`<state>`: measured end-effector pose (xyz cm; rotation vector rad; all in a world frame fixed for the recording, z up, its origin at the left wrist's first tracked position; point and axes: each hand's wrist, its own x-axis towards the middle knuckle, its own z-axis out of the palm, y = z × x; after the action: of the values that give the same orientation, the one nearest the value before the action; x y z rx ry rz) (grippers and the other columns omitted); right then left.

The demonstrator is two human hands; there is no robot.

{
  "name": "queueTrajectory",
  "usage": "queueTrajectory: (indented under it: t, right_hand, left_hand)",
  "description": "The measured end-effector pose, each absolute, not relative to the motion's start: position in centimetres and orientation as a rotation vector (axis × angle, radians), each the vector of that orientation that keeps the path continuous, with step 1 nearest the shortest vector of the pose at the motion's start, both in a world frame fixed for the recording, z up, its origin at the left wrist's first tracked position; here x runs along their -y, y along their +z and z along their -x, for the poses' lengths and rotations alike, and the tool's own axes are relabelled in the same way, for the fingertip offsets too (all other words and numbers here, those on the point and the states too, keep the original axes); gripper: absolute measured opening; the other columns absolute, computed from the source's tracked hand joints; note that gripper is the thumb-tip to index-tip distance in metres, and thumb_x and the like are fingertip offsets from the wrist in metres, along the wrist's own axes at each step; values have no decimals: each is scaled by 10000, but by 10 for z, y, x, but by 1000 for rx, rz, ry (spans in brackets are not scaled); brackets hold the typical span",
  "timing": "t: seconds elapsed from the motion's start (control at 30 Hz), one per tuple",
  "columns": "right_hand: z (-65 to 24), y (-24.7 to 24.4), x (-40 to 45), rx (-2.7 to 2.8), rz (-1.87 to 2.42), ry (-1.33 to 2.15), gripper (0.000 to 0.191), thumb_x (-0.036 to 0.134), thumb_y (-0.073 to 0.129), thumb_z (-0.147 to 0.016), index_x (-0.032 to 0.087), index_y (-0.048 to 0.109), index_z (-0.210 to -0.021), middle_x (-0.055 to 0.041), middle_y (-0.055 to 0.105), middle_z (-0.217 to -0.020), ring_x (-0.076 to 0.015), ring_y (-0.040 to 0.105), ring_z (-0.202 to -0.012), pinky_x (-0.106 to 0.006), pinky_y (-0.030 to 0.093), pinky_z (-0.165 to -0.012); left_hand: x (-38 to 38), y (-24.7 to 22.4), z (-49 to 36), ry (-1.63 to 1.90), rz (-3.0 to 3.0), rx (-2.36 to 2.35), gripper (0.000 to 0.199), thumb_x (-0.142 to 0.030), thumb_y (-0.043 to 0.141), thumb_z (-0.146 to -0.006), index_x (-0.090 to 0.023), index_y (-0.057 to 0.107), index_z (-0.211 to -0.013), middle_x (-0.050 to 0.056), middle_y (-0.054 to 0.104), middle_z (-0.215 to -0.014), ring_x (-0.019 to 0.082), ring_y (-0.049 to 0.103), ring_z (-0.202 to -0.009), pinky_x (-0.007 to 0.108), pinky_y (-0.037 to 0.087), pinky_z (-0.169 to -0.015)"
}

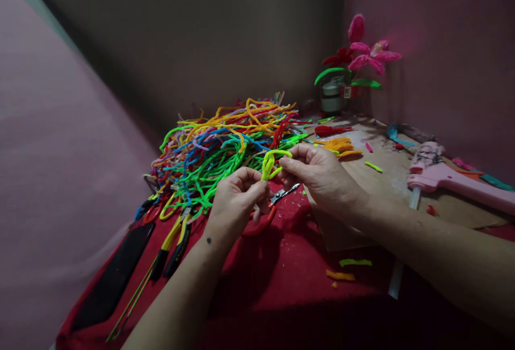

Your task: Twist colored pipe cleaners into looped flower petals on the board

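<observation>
Between my two hands is a yellow pipe cleaner (267,166), bent into narrow loops. My left hand (241,194) pinches its lower end between thumb and fingers. On the other side, my right hand (308,166) grips the curved upper part with thumb and forefinger. Scissors with red handles (263,224) lie on the red cloth (289,269) just below and behind my hands, partly hidden by my left fingers. A large heap of colourful pipe cleaners (225,146) spreads out behind my left hand.
Yellow-black pliers (177,237) and a dark flat object (116,275) lie at the left. At the right are a pink glue gun (454,178), a cardboard sheet (354,178) and orange pieces (340,145). Pink flowers (372,56) stand at the back.
</observation>
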<state>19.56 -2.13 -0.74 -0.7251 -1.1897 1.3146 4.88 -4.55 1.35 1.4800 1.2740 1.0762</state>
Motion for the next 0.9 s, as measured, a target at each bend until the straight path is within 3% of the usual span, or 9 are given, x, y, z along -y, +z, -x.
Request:
queueTrajectory:
  t: [0.17, 0.43, 0.9]
  right_hand:
    - [-194, -3, 27, 1251, 781, 1207, 144, 256, 613, -711, 157, 513, -679, 22, 565, -564, -82, 519, -499, -219, 415, -510]
    - [-194, -8, 28, 1327, 790, 1338, 71, 172, 585, -674, 135, 556, -620, 7, 568, -573, -94, 515, -526, -230, 409, -524]
    - [-195, -10, 26, 1260, 706, 1354, 39, 170, 594, -670, 132, 588, -665, 8, 575, -578, -99, 537, -532, -245, 447, -558]
  left_hand:
    - [45, 12, -49, 1063, -1479, -1264, 125, -214, 602, -678, -156, 499, -718, -34, 576, -508, 93, 505, -350, 164, 355, -280]
    - [42, 6, -49, 1062, -1506, -1251, 117, -206, 600, -691, -153, 497, -705, -27, 590, -512, 99, 509, -337, 171, 353, -265]
    - [44, 10, -49, 1057, -1500, -1265, 104, -184, 593, -686, -147, 496, -691, -25, 586, -499, 106, 510, -327, 176, 366, -259]
